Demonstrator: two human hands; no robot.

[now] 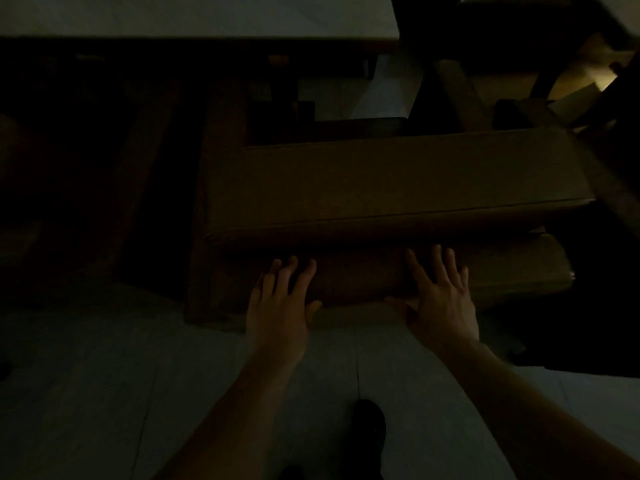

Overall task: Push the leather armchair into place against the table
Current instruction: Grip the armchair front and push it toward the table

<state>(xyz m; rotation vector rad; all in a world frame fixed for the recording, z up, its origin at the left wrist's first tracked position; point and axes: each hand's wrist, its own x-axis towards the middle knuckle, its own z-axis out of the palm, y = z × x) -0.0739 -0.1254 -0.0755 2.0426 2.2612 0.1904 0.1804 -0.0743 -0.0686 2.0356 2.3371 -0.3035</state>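
The scene is very dark. A brown leather armchair (398, 181) fills the middle, seen from above and behind, its padded backrest top running left to right. My left hand (282, 303) lies flat on the back of the backrest, fingers spread. My right hand (440, 296) rests flat beside it to the right, fingers spread too. Neither hand grips anything. The pale table (207, 15) lies across the top left, beyond the chair, with a dark gap between its edge and the chair's seat.
Pale floor (104, 393) spreads under my arms. A dark shoe (369, 424) shows at the bottom centre. Another dark chair or frame (519, 81) stands at the upper right. Dark wooden furniture parts (104, 168) stand to the left of the armchair.
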